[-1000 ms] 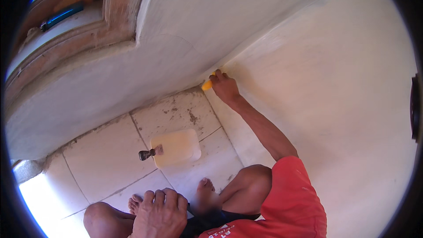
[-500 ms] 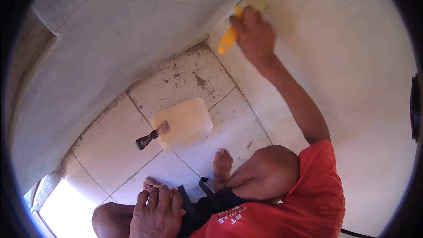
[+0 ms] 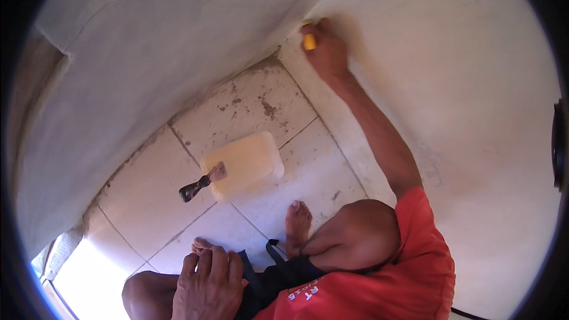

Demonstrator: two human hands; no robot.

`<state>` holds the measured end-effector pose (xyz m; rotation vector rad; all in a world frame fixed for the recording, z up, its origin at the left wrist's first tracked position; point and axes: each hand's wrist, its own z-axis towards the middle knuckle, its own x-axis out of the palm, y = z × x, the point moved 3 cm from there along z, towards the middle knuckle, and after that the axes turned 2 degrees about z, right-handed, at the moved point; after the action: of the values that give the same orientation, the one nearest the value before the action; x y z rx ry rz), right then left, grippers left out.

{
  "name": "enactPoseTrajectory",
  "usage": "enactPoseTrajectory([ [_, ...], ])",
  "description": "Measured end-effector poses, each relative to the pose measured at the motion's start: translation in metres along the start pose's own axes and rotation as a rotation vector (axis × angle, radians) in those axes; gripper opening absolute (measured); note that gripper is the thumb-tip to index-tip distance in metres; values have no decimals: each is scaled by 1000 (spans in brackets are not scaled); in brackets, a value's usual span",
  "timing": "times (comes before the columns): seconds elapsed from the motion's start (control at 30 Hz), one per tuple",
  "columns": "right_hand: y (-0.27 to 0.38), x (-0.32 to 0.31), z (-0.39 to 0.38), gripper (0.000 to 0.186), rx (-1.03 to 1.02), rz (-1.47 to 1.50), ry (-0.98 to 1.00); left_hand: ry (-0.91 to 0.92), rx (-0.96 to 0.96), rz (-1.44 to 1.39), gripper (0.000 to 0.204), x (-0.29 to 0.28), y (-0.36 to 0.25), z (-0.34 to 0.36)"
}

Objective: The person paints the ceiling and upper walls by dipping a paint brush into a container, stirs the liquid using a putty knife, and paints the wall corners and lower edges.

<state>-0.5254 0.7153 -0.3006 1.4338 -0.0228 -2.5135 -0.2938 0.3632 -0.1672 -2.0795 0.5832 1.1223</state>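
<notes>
My right hand (image 3: 327,53) is closed around the yellow handle of a paintbrush (image 3: 309,40), up against the pale wall close to the corner. Its bristle end is hidden behind my blurred fingers. My left hand (image 3: 208,281) lies over my left knee, palm down, with its fingers loosely bent and nothing in it. On the floor before me stands a translucent rectangular tub (image 3: 252,169) with a pale cream content. A scraper with a black handle (image 3: 194,189) lies across the tub's left rim, its stained blade pointing inward.
Dark dirt and crumbs (image 3: 269,106) are scattered on the tiled floor near the corner. A grey wall (image 3: 136,71) with a thin curved line runs along the left. Bright light falls on the tiles at lower left. A dark object (image 3: 558,145) sits at the right edge.
My right hand has moved toward the corner and slightly down with the paintbrush, whose handle now shows less. My left hand, the tub and the scraper stay in place.
</notes>
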Motion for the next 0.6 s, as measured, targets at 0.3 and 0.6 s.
enactPoseTrajectory([
  [0.3,24,2,-33,26,-233,-327,84,35,17,35,40,-9,4,3],
  [0.6,3,99,-69,17,23,156,406,143,-33,-50,47,-5,5,4],
])
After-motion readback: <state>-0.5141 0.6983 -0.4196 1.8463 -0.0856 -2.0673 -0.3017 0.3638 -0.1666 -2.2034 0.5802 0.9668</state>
